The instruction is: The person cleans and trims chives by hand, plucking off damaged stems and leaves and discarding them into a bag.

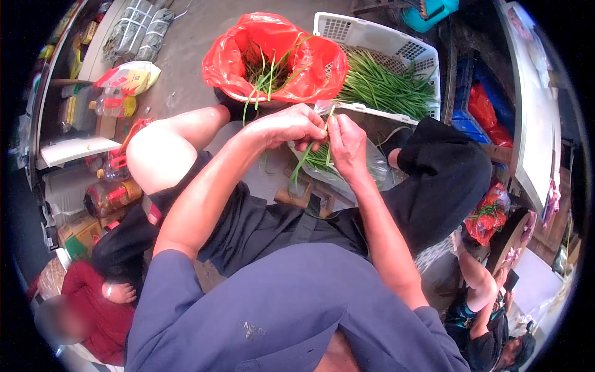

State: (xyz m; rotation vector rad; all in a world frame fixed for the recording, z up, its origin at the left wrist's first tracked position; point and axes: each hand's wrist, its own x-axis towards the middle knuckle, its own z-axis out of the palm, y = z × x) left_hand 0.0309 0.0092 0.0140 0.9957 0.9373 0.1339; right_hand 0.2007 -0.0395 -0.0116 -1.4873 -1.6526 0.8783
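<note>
Above my lap my hands meet over a few thin green chives (296,167), with their pale ends up near the fingertips. My left hand (290,127) is closed, its thumb and fingers pinching the stalks, and leaves hang below it. Close against it, my right hand (347,144) is also closed, in a pinch at the pale ends. Under the hands lies a clear plastic bag (377,164) with more chives in it. Just beyond my left hand, a red plastic bag (223,65) stands wide, with green leaves and brownish scraps inside.
A white plastic crate (427,62) holding a pile of chives stands beyond my right hand. Bottles (111,197) and boxes line the left side. A blue crate (474,124) is at the right. One person (102,310) sits lower left, another (480,310) lower right.
</note>
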